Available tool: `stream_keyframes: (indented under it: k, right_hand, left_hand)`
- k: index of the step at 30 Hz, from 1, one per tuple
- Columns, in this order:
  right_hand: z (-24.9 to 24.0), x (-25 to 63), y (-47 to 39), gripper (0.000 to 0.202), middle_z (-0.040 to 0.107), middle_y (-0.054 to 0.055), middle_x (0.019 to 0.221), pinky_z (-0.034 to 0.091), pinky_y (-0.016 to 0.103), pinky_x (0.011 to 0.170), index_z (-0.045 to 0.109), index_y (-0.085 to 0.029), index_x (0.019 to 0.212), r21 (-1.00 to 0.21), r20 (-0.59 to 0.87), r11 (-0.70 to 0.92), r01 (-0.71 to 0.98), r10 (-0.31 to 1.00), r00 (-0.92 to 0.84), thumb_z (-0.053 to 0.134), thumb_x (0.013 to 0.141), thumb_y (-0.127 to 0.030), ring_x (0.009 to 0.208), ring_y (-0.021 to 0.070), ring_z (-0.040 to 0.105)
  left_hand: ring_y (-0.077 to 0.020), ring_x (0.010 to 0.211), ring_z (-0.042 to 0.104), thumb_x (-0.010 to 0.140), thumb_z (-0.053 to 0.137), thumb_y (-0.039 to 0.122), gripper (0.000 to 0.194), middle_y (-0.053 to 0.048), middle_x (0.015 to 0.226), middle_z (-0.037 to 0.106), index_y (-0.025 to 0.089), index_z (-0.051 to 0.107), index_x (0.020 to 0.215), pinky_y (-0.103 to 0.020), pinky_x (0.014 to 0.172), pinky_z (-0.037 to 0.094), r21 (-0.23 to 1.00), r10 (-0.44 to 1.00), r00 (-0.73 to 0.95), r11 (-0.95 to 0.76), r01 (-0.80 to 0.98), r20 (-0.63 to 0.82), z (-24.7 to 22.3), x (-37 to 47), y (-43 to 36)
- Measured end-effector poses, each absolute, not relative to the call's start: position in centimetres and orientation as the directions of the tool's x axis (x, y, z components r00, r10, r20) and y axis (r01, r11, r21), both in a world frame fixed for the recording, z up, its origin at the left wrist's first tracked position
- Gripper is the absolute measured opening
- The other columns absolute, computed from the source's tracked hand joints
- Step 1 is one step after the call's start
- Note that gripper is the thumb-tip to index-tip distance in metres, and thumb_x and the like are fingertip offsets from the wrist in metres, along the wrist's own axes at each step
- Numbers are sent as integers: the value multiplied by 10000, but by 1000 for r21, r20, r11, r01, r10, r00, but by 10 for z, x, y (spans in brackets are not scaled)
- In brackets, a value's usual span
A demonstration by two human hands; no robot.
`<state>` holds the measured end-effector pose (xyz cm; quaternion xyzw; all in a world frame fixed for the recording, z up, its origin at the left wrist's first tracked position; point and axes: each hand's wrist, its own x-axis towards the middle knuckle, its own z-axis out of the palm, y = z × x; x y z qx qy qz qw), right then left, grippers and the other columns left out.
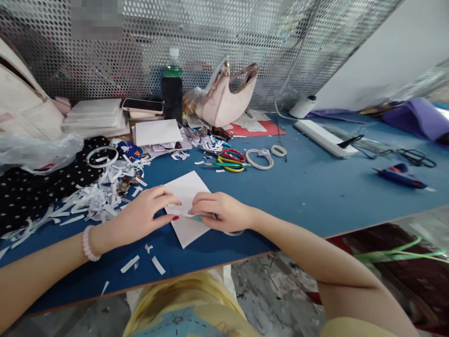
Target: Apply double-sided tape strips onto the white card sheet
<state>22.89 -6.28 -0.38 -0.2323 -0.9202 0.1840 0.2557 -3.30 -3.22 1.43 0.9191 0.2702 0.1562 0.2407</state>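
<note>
A square of white paper (189,236) lies at an angle on the blue table near its front edge. My left hand (147,208) rests over its left side, thumb and fingers apart, fingertips on or just above the sheet. My right hand (220,210) is closed in a pinch over the sheet's right side. A thin whitish strip (191,215), possibly tape, runs from its fingertips. Below the right palm shows the pale curved edge of a ring-like object (234,233), mostly hidden. How firmly that ring is held I cannot tell.
Red- and yellow-handled scissors (231,157), a green-handled cutter (228,164) and tape rolls (259,159) lie beyond the paper. Paper scraps (101,192) heap at the left by a stack of white sheets (157,132). A power strip (324,138) and blue tool (400,178) are right.
</note>
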Motion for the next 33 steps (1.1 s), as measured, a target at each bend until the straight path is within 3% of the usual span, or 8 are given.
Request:
stream_keyframes:
  k: [7, 17, 22, 28, 33]
  right_hand:
    - [-5, 226, -66, 182, 661, 68, 965, 433, 224, 615, 603, -191, 1004, -391, 335, 838, 381, 515, -789, 458, 903, -148, 737, 129, 608]
    - [-7, 227, -64, 186, 673, 78, 948, 457, 222, 611, 617, -181, 1018, -367, 397, 851, 375, 508, -764, 459, 922, -158, 756, 133, 623]
    - [-6, 230, -61, 223, 670, 90, 940, 483, 236, 630, 638, -164, 1070, -363, 435, 844, 395, 528, -729, 463, 931, -152, 770, 144, 624]
    - [-1, 245, -52, 243, 617, 33, 786, 470, 225, 597, 618, -156, 1136, -467, 477, 763, 448, 643, -599, 540, 913, -213, 668, 122, 559]
    - [-3, 266, -35, 153, 605, 8, 715, 416, 222, 528, 662, -193, 935, -540, 480, 600, 590, 796, -370, 534, 853, -216, 569, 105, 505]
  left_hand:
    - [-187, 892, 590, 978, 464, 244, 211, -36, 911, 604, 209, 663, 915, -321, 867, 462, 482, 526, 824, -789, 381, 211, 17, -28, -43]
    - [-205, 895, 576, 988, 443, 238, 178, -42, 921, 587, 198, 598, 909, -329, 822, 445, 429, 514, 843, -805, 409, 160, 13, -30, -42]
    - [-193, 904, 561, 986, 403, 221, 170, -42, 956, 572, 200, 554, 910, -314, 818, 441, 482, 542, 831, -765, 426, 124, 16, -30, -41]
    - [-169, 876, 550, 975, 426, 236, 142, -28, 969, 549, 206, 542, 899, -282, 802, 442, 572, 556, 822, -715, 401, 119, 19, -34, -39]
    - [-156, 812, 529, 959, 445, 244, 128, -19, 917, 542, 206, 532, 873, -268, 768, 443, 620, 576, 809, -677, 396, 113, 19, -36, -38]
